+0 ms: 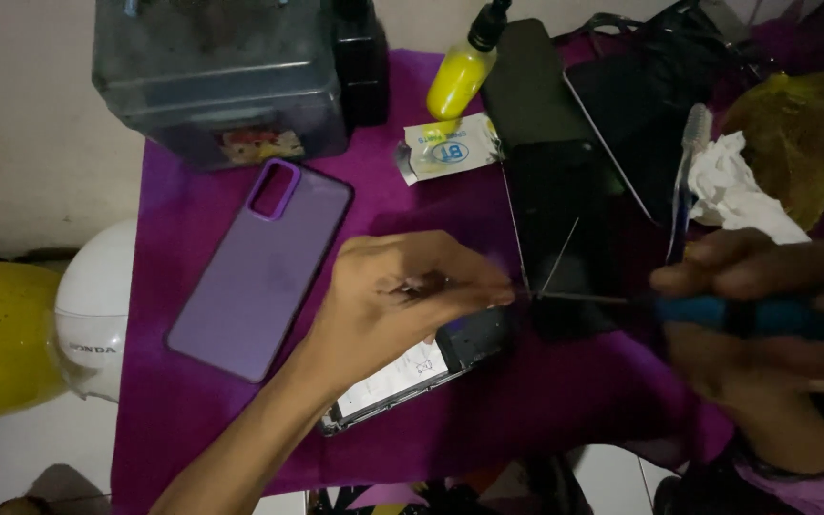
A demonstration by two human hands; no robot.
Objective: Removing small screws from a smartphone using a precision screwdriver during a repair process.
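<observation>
Between both hands' fingers point(469, 286), the blue screwdriver point(736, 313) tip points.

At the centre of the frame the left hand point(402, 296) pinches something small over an opened phone point(422, 372) lying on the purple cloth point(545, 401) — its fingertips meet the thin metal tip of a blue-handled screwdriver point(746, 313) gripped by the right hand point(765, 324) at the right edge. A purple phone case point(259, 267) lies left of centre; a yellow bottle point(458, 76) stands at the top.
</observation>
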